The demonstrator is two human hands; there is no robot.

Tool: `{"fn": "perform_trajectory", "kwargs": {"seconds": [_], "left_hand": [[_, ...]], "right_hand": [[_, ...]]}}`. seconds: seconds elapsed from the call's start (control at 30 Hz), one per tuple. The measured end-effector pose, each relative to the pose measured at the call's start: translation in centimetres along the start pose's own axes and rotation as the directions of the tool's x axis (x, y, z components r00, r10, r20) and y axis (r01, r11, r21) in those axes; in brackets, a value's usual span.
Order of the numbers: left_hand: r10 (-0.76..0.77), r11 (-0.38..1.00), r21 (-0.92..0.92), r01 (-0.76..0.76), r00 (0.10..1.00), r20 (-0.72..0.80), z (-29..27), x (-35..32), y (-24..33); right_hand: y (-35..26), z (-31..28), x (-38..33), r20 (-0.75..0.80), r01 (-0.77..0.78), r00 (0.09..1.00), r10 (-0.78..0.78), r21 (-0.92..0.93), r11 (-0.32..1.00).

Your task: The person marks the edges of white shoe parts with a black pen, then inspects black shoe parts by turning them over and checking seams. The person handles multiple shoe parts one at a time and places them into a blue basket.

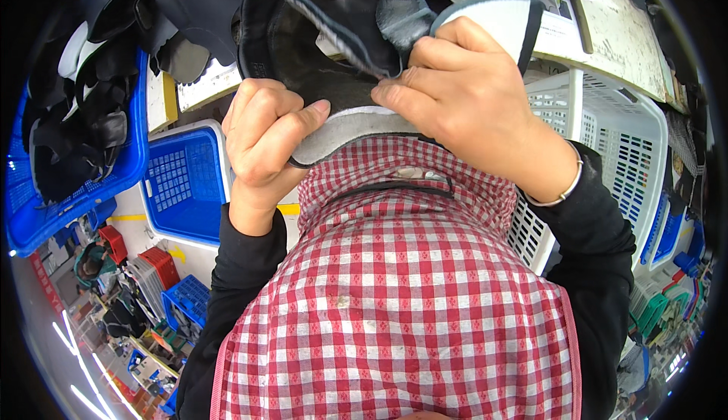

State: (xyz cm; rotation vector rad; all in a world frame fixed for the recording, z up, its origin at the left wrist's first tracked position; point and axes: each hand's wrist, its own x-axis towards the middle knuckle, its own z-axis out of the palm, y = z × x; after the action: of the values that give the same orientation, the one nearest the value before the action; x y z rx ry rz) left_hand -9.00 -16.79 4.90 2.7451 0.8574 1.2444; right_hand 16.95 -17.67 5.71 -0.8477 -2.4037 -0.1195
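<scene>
Before my chest I hold a black shoe upper [307, 71], with its dark inside facing me and a grey lining strip [353, 130] along its near edge. My left hand [265, 128] is closed round the left end of that strip, thumb on top. My right hand [462, 90] pinches the folded edges near the middle, where a blue-grey lining flap [326, 26] stands up. Just behind my right knuckles shows a white lining piece [497, 22] with a black border, seemingly part of the same upper. What lies beneath my fingers is hidden.
At upper left, black pieces heap over a blue basket [136, 128]; another blue basket [186, 185] stands beside it. White perforated baskets [622, 147] are at right. The worktable [622, 33] carries more uppers along its far side. My checked apron [402, 291] lies close below the work.
</scene>
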Motion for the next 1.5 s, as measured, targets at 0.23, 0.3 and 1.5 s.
{"fn": "perform_trajectory", "kwargs": {"seconds": [0.23,0.3,1.5], "left_hand": [[-0.065,0.996,0.059,0.063,0.997,0.036,-0.3,0.4,-0.3],[-0.164,0.982,0.118,0.150,0.978,0.125,-0.5,0.5,-0.2],[-0.661,0.536,-0.755,0.377,0.744,-0.098,0.4,2.8,-5.2]], "right_hand": [[-0.4,-0.5,0.0,0.158,-0.130,0.980,0.123,0.033,0.991],[-0.7,1.3,-0.1,0.051,-0.105,0.992,0.113,-0.139,0.985],[1.5,3.2,8.6,0.018,-0.230,0.647,0.762,0.958,0.172]]}}
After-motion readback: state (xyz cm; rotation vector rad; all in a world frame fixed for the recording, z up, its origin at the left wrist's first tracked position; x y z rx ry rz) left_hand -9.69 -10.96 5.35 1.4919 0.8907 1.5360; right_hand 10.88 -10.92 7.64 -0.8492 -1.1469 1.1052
